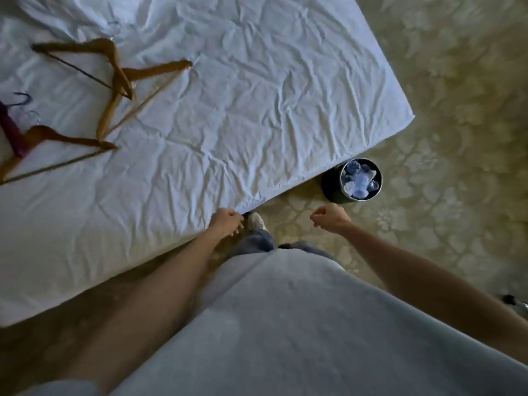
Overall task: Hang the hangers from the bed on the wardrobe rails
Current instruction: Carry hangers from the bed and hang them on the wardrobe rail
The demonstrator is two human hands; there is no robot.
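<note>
Both hands loosely curled, seemingly empty, beside bed.

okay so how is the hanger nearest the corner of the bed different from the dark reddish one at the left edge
The brown wooden hanger nearest the corner lies fully in view, crossed over another brown wooden hanger. The dark reddish hanger is cut off by the picture's left edge. Its colour is maroon, not light brown. Both lie on the white sheet, untouched by either hand.

Hangers lie on bed, far left; bin on carpet just right of bed's edge.
</note>
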